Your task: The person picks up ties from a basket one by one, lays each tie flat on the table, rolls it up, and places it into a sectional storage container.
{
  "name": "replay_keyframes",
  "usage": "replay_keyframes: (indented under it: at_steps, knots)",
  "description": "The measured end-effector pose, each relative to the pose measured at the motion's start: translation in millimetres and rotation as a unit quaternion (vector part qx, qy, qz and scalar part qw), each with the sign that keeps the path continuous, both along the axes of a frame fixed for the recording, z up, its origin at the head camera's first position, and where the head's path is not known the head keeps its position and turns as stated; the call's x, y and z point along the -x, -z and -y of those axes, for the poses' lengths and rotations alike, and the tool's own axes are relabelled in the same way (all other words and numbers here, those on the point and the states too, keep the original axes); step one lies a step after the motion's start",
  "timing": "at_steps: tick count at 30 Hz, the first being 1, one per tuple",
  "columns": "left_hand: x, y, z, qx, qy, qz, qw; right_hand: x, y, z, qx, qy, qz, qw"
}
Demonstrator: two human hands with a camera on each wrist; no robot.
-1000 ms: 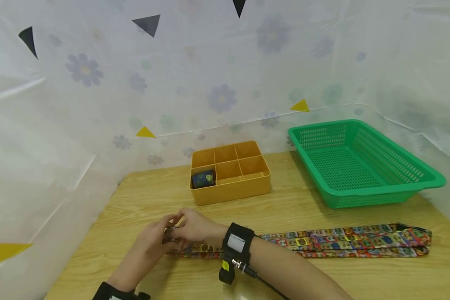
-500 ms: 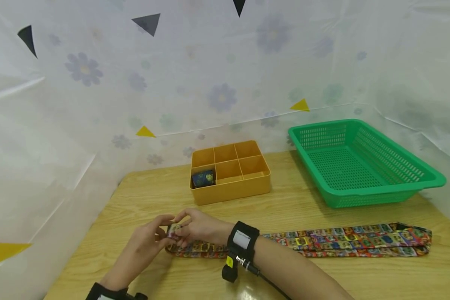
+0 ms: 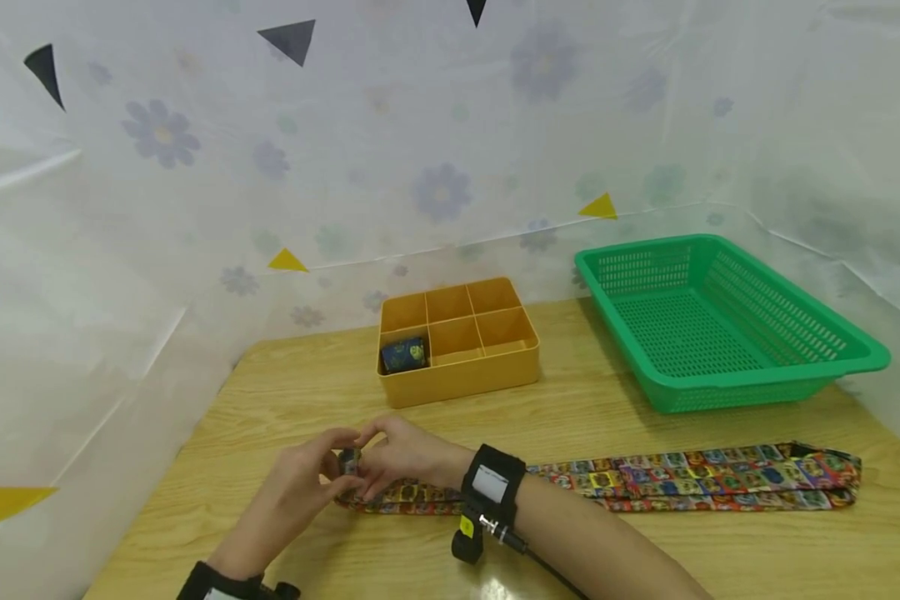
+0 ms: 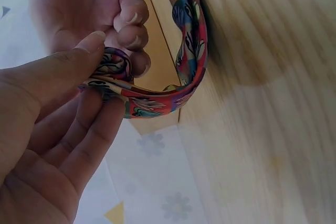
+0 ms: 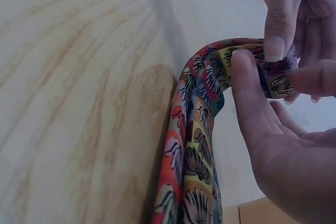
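A multicoloured printed necktie (image 3: 690, 475) lies folded lengthwise along the table, and its left end is wound into a small roll (image 4: 113, 65). My left hand (image 3: 292, 482) pinches this roll from the left, thumb on one side and fingers on the other. From the right, my right hand (image 3: 408, 454) holds the same roll between thumb and fingers, as the right wrist view shows with the rolled end (image 5: 278, 80). Beside the roll, the strip curves up off the tabletop. My right hand and wrist hide part of the necktie in the head view.
Behind the hands stands a yellow box with six-like dividers (image 3: 461, 383), a dark blue rolled cloth (image 3: 403, 355) in its front left compartment. A green perforated basket (image 3: 750, 379) stands at the back right. Flowered sheeting (image 3: 442, 192) borders the wooden table (image 3: 285, 392).
Both hands stay at the necktie's left end while their fingers shift around the roll, which turns between them. The right wrist has moved slightly right. The box and basket stay put.
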State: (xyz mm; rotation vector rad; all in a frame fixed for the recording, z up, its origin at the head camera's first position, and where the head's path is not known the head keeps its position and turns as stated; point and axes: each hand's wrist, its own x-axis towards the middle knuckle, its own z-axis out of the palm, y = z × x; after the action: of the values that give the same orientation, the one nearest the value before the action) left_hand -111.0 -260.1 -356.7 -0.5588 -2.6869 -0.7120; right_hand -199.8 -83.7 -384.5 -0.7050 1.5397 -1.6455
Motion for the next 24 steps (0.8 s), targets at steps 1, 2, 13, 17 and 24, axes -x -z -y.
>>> replay_keyframes:
  at_steps: [1, 2, 13, 17, 24]
  knots:
    - [0.6, -0.4, -1, 0.005, 0.003, 0.002, 1.0000, -0.1, -0.4, 0, 0.004, -0.001, 0.007, 1.000]
    - [0.9, -0.9, -2, 0.004, 0.006, 0.007, 0.9999, -0.3, -0.6, -1, 0.009, -0.001, 0.013, 1.000]
    - [2.9, -4.5, -5, 0.003, -0.004, 0.085, 0.9963, -4.2, -2.7, -7, 0.014, 0.026, 0.029, 0.999]
    - [2.4, -2.3, -2, -0.009, 0.017, 0.090, 0.9957, -4.1, -4.1, -12, 0.006, 0.030, 0.024, 0.999]
    - [1.6, -0.7, -2, -0.021, 0.030, 0.091, 0.9952, -2.3, -3.9, -20, -0.002, -0.003, 0.020, 1.000]
